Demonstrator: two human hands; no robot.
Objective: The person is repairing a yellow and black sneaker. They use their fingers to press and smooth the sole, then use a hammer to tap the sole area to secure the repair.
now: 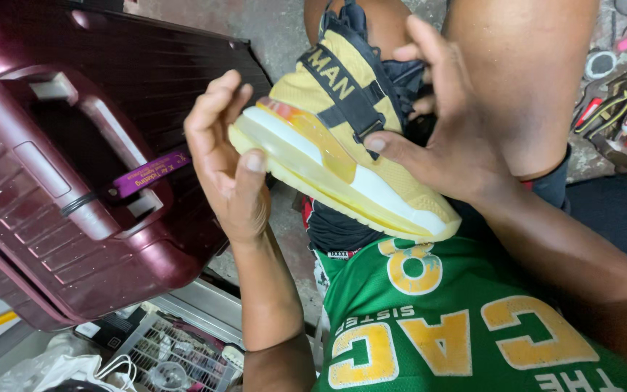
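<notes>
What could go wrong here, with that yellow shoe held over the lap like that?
The yellow sneaker is pinched mostly by fingertips of the left hand and right hand, so it might slip onto the lap. The maroon suitcase sits close beside the left elbow and could get bumped.

yellow black-strapped sneaker [342,138], tilted sideways

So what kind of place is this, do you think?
Probably a small repair stall or workshop: hand tools lie scattered on the bare concrete floor, a maroon suitcase stands by, and both hands work on a yellow sneaker.
</notes>
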